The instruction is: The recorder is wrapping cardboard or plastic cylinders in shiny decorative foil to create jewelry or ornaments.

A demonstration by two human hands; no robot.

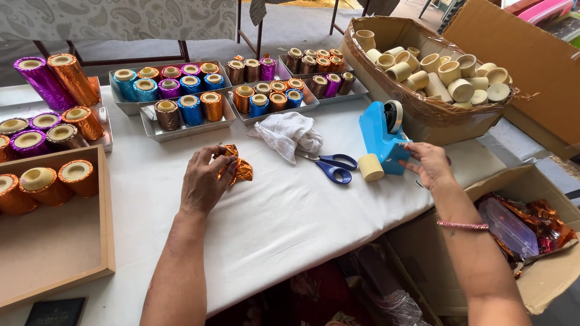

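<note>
The left hand point(204, 181) rests on the white tablecloth point(290, 211) with its fingers curled around a foil-wrapped piece point(238, 166), orange and shiny, which it presses against the cloth just left of the table's middle. The right hand point(430, 166) reaches to the blue tape dispenser point(380, 139) at the table's right edge, fingertips pinched at its front end; whether they grip tape is too small to tell. A bare cream cup point(370, 167) stands just beside the dispenser, touching or nearly touching its base. Blue-handled scissors point(332, 166) lie between the two hands, and a crumpled white rag point(290, 134) sits just behind them. Farther back, metal trays point(187, 124) hold rows of cups wrapped in blue, purple, orange and brown foil. A wooden tray point(106, 229) at the left holds orange-wrapped cups. A carton point(423, 115) at the right is full of bare cream cups. Below the table's right edge, another box point(544, 278) holds foil sheets and a clear plastic case.
</note>
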